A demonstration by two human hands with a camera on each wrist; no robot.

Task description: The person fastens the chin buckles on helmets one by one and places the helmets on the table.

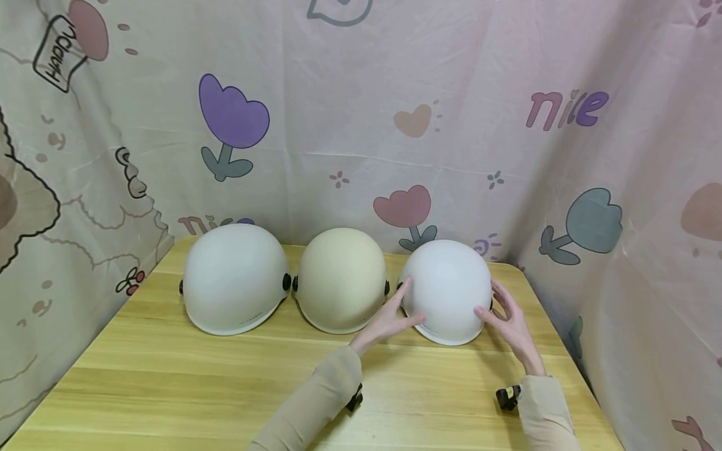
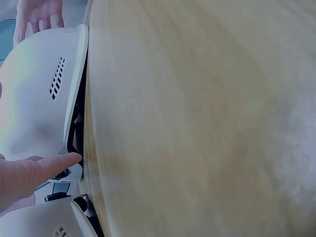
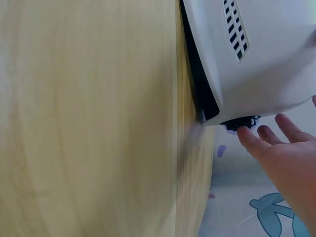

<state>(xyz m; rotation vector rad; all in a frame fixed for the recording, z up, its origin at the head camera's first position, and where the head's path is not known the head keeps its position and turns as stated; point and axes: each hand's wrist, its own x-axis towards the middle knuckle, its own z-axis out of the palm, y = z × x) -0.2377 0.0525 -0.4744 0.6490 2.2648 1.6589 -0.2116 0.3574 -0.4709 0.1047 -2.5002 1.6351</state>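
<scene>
A white helmet rests dome-up on the wooden table, the rightmost of three in a row. My left hand is at its left side, thumb against the lower front and fingers spread along the shell. On the other side is my right hand, its thumb at the shell's front edge and its fingers reaching round the side. In the right wrist view, those fingers lie beside the black side knob; contact with it is hard to tell. A slotted vent shows on the shell.
Left of it stand a cream helmet and a larger white helmet, close together on the wooden table. A printed curtain hangs behind and along both sides. Small black cameras are strapped at both wrists.
</scene>
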